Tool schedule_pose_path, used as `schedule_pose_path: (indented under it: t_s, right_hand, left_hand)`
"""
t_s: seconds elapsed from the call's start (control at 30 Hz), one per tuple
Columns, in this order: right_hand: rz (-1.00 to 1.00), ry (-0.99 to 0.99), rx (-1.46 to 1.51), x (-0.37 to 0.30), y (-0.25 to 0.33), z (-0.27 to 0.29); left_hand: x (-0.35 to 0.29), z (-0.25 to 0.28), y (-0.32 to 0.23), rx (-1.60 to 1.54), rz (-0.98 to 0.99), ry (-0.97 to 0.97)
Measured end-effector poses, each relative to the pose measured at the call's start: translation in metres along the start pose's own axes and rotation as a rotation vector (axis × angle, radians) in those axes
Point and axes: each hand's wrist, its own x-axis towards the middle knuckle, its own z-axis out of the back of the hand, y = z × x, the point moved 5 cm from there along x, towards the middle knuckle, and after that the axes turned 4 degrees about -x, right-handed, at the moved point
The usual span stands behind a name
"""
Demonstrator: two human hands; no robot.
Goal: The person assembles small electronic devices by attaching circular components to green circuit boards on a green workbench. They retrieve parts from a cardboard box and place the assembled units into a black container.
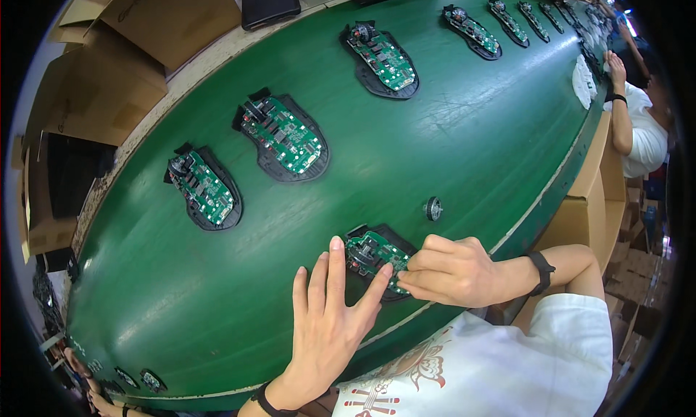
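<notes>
Close in front of me a mouse base with a green circuit board (pixel 366 252) lies on the green work surface. My left hand (pixel 322 323) is open, its fingers spread over the surface at the board's left side. Its thumb tip reaches the board's near part. My right hand (pixel 457 272) is closed, thumb and fingers pinched together at the board's right edge. What the pinch holds, if anything, is hidden. A loose scroll wheel (pixel 433 208) sits just beyond my right hand, apart from the board.
Similar mouse bases with boards (pixel 286 138) stand spaced along the green belt (pixel 435 138), several of them far right. Cardboard boxes (pixel 170 22) line the far left side. An open carton (pixel 591 207) is at the right edge. A co-worker's hand (pixel 616 69) rests near white material.
</notes>
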Motion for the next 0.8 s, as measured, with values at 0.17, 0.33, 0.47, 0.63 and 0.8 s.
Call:
schedule_pose_path:
  t_s: [0.17,0.33,0.47,0.63,0.8]
  right_hand:
    - [0.003,0.024,0.021,0.001,-0.008,0.005]
    - [-0.098,-0.023,0.255,-0.008,-0.026,0.010]
    - [-0.049,0.052,0.085,-0.008,-0.018,0.013]
    - [-0.013,-0.030,0.015,-0.007,-0.012,0.009]
    - [0.007,0.010,-0.041,-0.006,-0.010,0.007]
  left_hand:
    - [0.003,0.001,0.000,0.012,-0.007,0.020]
    - [-0.001,-0.001,0.000,0.043,-0.017,0.044]
    - [0.000,-0.001,0.000,0.052,-0.014,0.067]
    - [0.002,0.001,0.000,0.049,-0.010,0.080]
    - [0.002,0.001,0.001,0.067,-0.023,0.077]
